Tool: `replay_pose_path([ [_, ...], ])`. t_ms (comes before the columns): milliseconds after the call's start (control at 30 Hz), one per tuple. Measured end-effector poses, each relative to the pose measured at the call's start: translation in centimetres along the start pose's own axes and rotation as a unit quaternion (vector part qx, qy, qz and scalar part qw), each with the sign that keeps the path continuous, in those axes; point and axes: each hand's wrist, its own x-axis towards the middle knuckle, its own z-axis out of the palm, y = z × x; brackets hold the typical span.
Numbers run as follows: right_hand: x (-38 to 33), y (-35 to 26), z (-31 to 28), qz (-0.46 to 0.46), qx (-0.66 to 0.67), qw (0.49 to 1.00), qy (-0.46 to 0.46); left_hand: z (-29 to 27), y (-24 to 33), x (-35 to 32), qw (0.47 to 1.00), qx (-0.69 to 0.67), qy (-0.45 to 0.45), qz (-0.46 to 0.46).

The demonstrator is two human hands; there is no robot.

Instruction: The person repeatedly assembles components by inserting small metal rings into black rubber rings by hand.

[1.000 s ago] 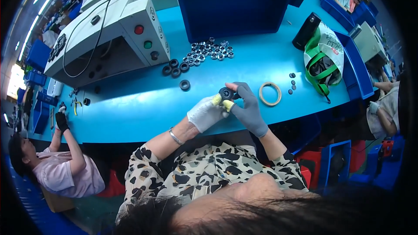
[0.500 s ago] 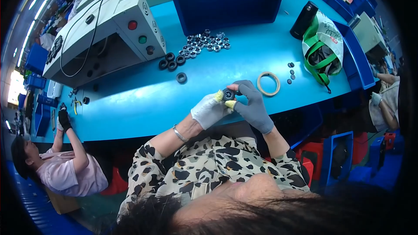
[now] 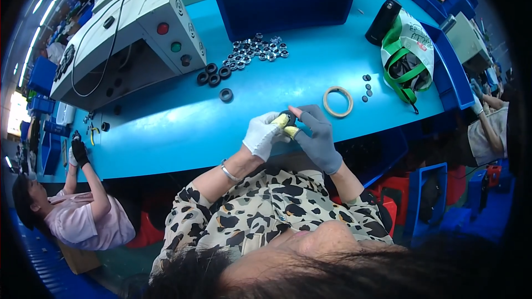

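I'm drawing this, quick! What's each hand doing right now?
Left hand: white-gloved, closed, pinching a small black wheel.
Right hand: gray-gloved, fingers curled, gripping the same small black wheel.

A machine [image 3: 130,39] stands at upper left on the surface [image 3: 177,147], a crate [image 3: 282,3] at upper centre. Rims [image 3: 257,51] lie before the crate; tyres [image 3: 214,80] lie left of and below them. A wheel [image 3: 292,117] sits between left hand [image 3: 266,134] and right hand [image 3: 318,141]. Rightward follow a tape roll [image 3: 339,115], then discs [image 3: 369,86], then a bag [image 3: 415,44].
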Motion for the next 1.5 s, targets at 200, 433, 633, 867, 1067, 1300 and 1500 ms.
replay_pose_path([
  [200, -0.4, -0.8, 0.1, -0.023, -0.070, 0.997, 0.002, 0.2, -1.1, 0.1, 0.999, -0.033, -0.004, 0.035],
  [433, -2.1, -1.7, -1.4, 0.024, -0.052, 0.998, -0.026, 1.1, -0.1, -1.1, 0.983, 0.178, -0.029, 0.014],
  [633, -11.0, 0.2, -7.9, 0.224, -0.068, 0.966, -0.114, -4.0, 3.3, -2.3, 0.755, 0.553, 0.058, 0.347],
  [867, -19.5, 10.8, -12.0, 0.304, -0.257, 0.917, 0.008, -12.5, 7.2, 1.1, 0.633, 0.665, 0.188, 0.350],
  [1067, -6.9, -1.6, -10.7, 0.274, -0.022, 0.955, -0.109, -13.1, 5.8, 3.2, 0.773, 0.533, 0.114, 0.325],
  [1300, 4.6, -3.0, 0.8, 0.114, 0.126, 0.983, -0.064, -6.0, 3.2, 2.3, 0.990, -0.113, -0.057, 0.063],
  [1500, 5.2, 0.5, 5.3, 0.180, 0.152, 0.971, -0.044, -4.9, 2.1, 2.4, 0.992, -0.014, 0.052, 0.117],
])
